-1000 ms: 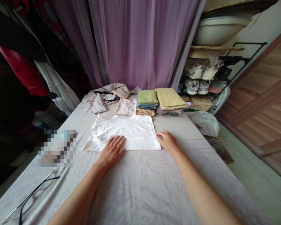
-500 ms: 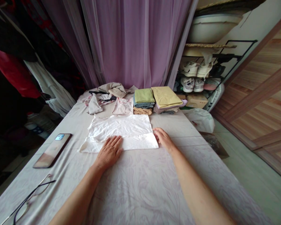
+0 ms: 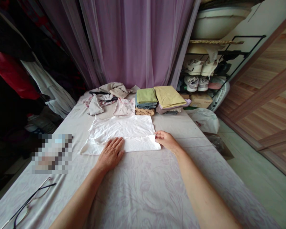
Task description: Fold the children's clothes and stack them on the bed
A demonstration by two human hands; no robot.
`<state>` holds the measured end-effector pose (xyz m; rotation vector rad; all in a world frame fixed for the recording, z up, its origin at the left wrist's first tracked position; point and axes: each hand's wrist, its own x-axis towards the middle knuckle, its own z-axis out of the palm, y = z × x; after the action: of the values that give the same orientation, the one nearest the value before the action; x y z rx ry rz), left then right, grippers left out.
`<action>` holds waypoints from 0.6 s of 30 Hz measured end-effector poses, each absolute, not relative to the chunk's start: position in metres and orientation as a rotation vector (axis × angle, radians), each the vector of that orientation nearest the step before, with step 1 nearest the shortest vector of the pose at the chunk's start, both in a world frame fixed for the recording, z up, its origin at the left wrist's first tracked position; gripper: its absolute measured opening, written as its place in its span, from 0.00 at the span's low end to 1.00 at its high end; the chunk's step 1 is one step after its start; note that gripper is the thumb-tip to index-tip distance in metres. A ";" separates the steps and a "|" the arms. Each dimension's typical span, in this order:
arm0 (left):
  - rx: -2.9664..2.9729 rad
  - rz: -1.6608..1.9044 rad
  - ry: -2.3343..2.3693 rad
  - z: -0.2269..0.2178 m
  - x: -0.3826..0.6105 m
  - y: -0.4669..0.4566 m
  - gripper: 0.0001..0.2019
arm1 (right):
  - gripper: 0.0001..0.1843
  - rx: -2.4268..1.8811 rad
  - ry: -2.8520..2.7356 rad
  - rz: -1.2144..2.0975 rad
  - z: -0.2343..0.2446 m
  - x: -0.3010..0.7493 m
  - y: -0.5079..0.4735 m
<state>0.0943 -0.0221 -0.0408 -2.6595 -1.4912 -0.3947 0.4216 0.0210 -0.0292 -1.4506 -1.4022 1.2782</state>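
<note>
A white top [image 3: 124, 127] lies spread sideways on the bed sheet [image 3: 138, 187], its near side folded over in a long strip. Palm down on that strip rests my left hand [image 3: 111, 153], fingers stretched out flat. At the top's right edge, my right hand [image 3: 166, 140] has its fingertips closed on the edge of the fold; the thumb is partly hidden. Behind the top stand two folded piles, one with a green cloth [image 3: 146, 95] uppermost, the other with a yellow cloth [image 3: 169, 96]. A pale pink patterned garment [image 3: 124, 106] lies left of them.
Loose clothes [image 3: 114, 89] are heaped at the far left of the bed. Eyeglasses [image 3: 28, 200] lie at the near left, below a pixelated patch. Purple curtains [image 3: 138, 44] hang behind. Shoes [image 3: 194, 83] stand on a rack at right, near a plastic bag [image 3: 205, 120].
My right hand has shifted slightly along the top's right edge, its fingers now nearer the fold line. My left hand stays flat in place. The view has tilted a little.
</note>
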 end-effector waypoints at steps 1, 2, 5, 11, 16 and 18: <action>-2.658 -0.403 -1.491 -0.041 0.094 -0.022 0.28 | 0.20 -1.455 -1.408 1.277 -0.031 0.421 0.022; -2.657 -0.409 -1.490 -0.041 0.094 -0.022 0.28 | 0.21 -1.455 -1.413 1.274 -0.032 0.421 0.021; -2.659 -0.407 -1.490 -0.041 0.095 -0.022 0.28 | 0.24 -1.433 -1.438 1.262 -0.034 0.421 0.019; -2.660 -0.373 -1.508 -0.040 0.095 -0.023 0.28 | 0.21 -1.544 -1.553 1.055 -0.038 0.421 0.020; -2.650 -0.384 -1.518 -0.043 0.094 -0.023 0.28 | 0.18 -1.776 -1.578 0.593 -0.041 0.418 0.022; -2.640 -0.384 -1.525 -0.044 0.094 -0.023 0.28 | 0.19 -1.827 -1.566 0.490 -0.042 0.417 0.021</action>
<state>0.0942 -0.0227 -0.0442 -2.6397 -1.5253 -0.3844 0.4168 0.0212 -0.0421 -1.8265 -1.5657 0.4901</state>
